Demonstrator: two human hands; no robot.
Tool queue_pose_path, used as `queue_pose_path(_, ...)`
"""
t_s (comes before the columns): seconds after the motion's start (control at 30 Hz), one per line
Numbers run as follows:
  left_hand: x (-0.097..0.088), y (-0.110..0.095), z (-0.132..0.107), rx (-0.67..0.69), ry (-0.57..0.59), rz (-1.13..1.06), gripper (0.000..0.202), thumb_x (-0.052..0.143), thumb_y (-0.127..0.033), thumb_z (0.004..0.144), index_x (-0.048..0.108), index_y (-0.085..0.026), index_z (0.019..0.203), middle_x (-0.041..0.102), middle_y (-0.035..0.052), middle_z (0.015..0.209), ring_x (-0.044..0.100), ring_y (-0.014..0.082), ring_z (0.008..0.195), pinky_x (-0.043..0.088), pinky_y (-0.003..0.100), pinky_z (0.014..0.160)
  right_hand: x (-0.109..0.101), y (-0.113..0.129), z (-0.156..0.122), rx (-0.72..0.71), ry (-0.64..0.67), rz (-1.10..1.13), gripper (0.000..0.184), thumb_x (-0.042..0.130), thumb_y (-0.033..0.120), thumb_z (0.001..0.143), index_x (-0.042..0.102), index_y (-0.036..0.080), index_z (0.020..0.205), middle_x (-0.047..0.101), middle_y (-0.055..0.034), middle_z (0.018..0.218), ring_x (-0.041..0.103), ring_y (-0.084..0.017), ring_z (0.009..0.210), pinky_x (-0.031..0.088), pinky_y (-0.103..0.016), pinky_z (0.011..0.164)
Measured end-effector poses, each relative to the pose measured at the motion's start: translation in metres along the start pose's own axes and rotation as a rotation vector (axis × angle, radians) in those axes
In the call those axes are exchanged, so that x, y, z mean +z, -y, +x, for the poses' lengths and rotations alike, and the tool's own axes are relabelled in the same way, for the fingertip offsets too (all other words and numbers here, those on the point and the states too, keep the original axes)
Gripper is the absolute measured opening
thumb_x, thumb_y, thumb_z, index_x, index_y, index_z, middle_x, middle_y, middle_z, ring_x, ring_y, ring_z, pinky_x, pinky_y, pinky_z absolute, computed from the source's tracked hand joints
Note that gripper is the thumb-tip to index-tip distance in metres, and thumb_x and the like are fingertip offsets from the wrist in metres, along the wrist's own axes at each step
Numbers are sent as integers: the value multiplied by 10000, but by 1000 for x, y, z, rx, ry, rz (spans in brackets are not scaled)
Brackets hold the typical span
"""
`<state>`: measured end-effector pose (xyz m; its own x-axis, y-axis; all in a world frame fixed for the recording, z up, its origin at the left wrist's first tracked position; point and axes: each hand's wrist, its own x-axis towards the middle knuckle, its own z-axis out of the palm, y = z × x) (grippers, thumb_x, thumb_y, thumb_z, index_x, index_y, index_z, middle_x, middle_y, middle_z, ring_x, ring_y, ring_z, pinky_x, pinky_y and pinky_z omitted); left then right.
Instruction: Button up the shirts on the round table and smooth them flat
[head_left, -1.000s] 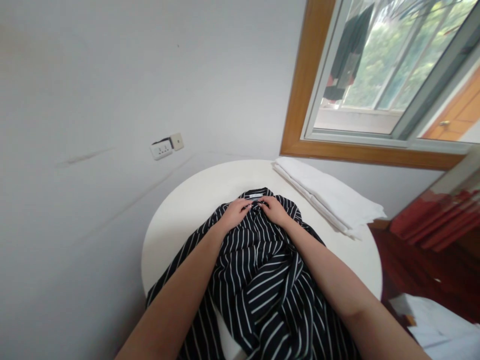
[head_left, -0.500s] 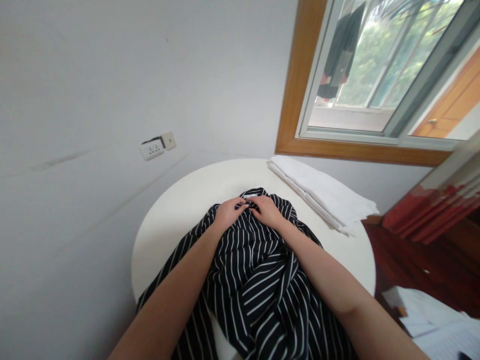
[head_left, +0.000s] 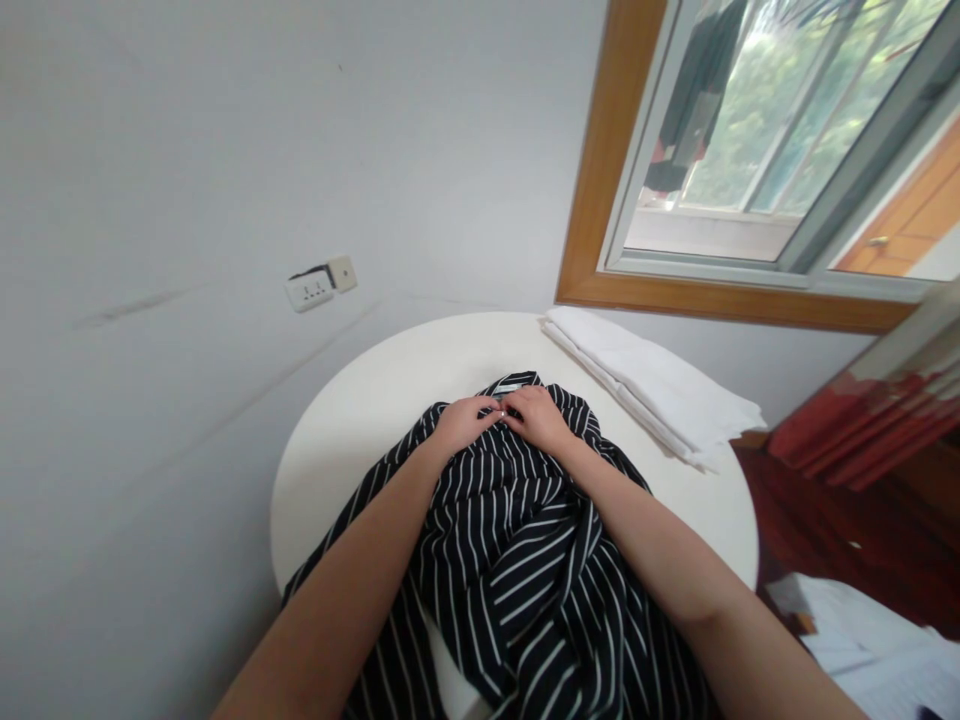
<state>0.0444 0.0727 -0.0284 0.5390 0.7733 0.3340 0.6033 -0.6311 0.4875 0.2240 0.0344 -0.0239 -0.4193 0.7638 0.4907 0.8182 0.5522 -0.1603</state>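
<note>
A black shirt with white stripes point(head_left: 487, 500) lies rumpled on a round white table point(head_left: 322, 470), its collar end toward the wall and its lower part spilling toward me. Both hands meet just below the collar. My left hand point(head_left: 463, 424) is closed, thumb and fingers pinching the shirt's fabric. Close against it, my right hand point(head_left: 537, 414) also pinches the cloth, its fingertips nearly touching the left ones. A tiny pale spot shows between the fingertips; I cannot make out whether it is a button or a nail.
Folded white cloth point(head_left: 645, 385) rests at the table's back right edge. Beyond it is a wood-framed window point(head_left: 581, 270). A wall socket point(head_left: 310, 290) sits on the left wall. Red and white curtain point(head_left: 847, 430) hangs at right, with papers point(head_left: 862, 640) below.
The view has shifted slightly, so the scene sits a little to the right. Both hands stay at the collar, with the fingertips now closer together and small shifts in the fingers.
</note>
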Motion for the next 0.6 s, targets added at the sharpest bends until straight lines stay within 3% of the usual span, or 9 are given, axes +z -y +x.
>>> queue_pose_path(0.1,-2,4,1,32,-28,-107,271,463,-402,874,668,-241,948,700,-9,995,620,175,929,449,283,863,2,-3,1,47,-37,25,52,588,234,832,596,201,872,629,-45,886,538,-206,899,357,-335,854)
queue_pose_path(0.17,-4,7,1,-14,-125,-125,292,421,-398,899,652,-229,956,692,6,1001,612,178,944,447,288,873,2,-6,1,97,-91,41,32,576,211,822,580,199,851,623,-47,873,540,-209,890,373,-326,832)
queue_pose_path(0.3,-11,7,-3,-220,-373,119,271,413,-358,906,635,-207,941,656,79,965,575,240,967,433,373,885,3,-12,1,243,-206,96,57,511,186,808,540,202,854,619,-41,865,555,-200,853,399,-313,806)
queue_pose_path(0.37,-13,0,-5,-219,-414,261,194,486,-300,866,635,-207,949,623,105,1008,527,282,1043,403,428,922,3,-14,1,299,-238,130,75,486,194,803,526,207,866,621,-25,853,564,-189,806,407,-302,778)
queue_pose_path(0.47,-12,-14,-7,-29,-330,282,207,519,-184,819,635,-221,987,593,86,1117,480,279,1124,367,436,982,4,-15,0,324,-261,149,75,475,218,802,517,211,864,615,-13,824,563,-182,765,407,-293,751)
queue_pose_path(0.6,-5,-25,-8,150,-65,42,219,440,-206,871,640,-209,960,663,39,969,583,197,944,443,347,911,3,-17,1,339,-295,106,57,475,233,804,512,211,842,605,-24,804,548,-197,781,399,-307,762)
